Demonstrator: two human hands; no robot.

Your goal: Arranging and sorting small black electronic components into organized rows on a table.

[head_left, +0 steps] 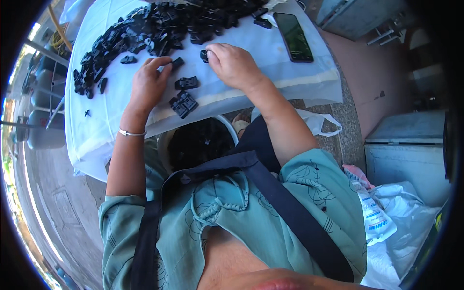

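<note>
My left hand [149, 83] is over the white-covered table, thumb and fingers pinched on the end of a small black plastic part [178, 63]. To its right my right hand [234, 65] is closed around another black plastic piece [204, 56], of which only the left end shows past the fingertips. Nearer to me, between the hands, lie a black plastic clip [187, 82] and, by the table edge, a wider group of black plastic parts [183, 104]. A large heap of similar black parts [145, 30] spreads along the far side of the table.
A phone [293, 38] lies at the table's right. Below the front edge, a white bucket [231, 126] holds dark contents. On the right stand a metal box [406, 154] and plastic bags [401, 212]. Grey tanks [46, 128] are at the left.
</note>
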